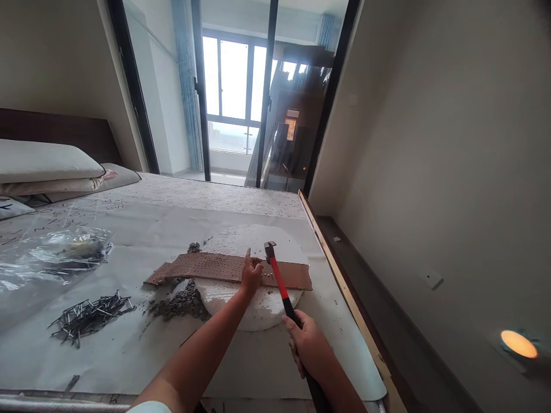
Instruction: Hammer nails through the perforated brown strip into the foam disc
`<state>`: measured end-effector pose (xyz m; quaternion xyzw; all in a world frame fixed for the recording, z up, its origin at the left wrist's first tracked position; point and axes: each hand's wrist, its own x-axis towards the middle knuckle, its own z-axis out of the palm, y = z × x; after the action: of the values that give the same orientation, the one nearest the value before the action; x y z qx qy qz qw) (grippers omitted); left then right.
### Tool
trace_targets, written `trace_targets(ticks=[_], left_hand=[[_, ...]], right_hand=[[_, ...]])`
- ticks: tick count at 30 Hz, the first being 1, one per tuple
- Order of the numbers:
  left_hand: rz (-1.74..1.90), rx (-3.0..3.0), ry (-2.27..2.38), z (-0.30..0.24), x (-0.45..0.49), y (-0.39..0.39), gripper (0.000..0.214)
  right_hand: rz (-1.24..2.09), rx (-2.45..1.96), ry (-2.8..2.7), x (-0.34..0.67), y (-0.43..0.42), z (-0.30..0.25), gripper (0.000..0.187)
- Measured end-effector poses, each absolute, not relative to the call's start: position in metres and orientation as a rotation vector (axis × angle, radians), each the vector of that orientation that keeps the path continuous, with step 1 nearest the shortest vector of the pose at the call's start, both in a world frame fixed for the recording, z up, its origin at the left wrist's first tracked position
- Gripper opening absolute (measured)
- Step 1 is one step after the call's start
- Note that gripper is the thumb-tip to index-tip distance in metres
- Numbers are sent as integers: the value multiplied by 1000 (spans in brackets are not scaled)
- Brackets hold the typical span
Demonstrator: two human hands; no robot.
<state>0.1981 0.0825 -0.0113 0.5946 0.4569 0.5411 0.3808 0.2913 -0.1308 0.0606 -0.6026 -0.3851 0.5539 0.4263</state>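
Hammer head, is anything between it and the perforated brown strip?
Nothing visible stands between the hammer head and the perforated brown strip; the left hand rests on it right beside the head, near the small nails.

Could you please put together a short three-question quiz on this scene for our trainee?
1. Which hand grips the red-handled hammer, left or right?
2. True or false: the brown perforated strip lies across the white foam disc.
3. What metal items lie in a loose heap to the left of the gray gravel heap?

Key: 1. Right hand. 2. True. 3. Nails.
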Motion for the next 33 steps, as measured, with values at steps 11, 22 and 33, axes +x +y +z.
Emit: trace_targets(ticks=[11, 22, 33], left_hand=[[1383, 1224, 966, -7, 194, 86, 72], [1339, 1317, 828, 45, 154, 65, 47], [575, 2210, 1488, -12, -23, -33, 21]], right_hand=[[1332, -1527, -868, 286, -118, 34, 31], [1415, -1576, -788, 293, -110, 18, 20], [1465, -1510, -749, 293, -122, 50, 17]])
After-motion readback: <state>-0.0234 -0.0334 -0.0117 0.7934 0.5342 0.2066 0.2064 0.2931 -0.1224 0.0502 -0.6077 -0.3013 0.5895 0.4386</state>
